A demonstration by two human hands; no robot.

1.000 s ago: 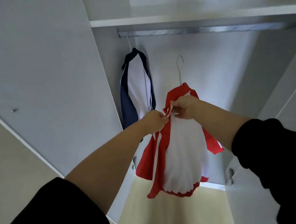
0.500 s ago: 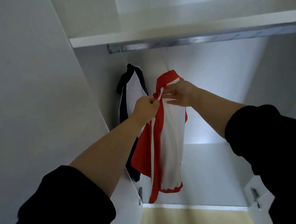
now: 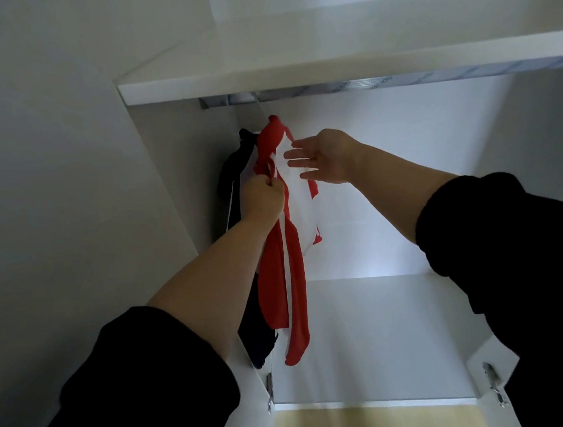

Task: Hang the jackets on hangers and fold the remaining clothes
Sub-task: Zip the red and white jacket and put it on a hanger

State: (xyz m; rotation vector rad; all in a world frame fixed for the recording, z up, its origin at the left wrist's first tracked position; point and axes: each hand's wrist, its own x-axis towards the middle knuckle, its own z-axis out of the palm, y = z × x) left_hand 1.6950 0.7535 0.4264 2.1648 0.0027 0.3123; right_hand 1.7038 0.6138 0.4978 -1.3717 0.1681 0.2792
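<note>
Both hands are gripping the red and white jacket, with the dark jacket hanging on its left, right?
Not quite: in the head view only the left hand grips the red and white jacket; the right hand is open, fingers straight, by it. The dark jacket does hang on its left.

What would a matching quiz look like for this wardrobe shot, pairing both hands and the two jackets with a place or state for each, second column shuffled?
Column one
1. left hand
2. right hand
3. red and white jacket
4. dark jacket

Column two
A. open, fingers spread, holding nothing
B. hangs nearest the left wardrobe wall
C. grips red fabric
D. hangs just right of the other jacket

Pairs: 1-C, 2-A, 3-D, 4-B
</note>
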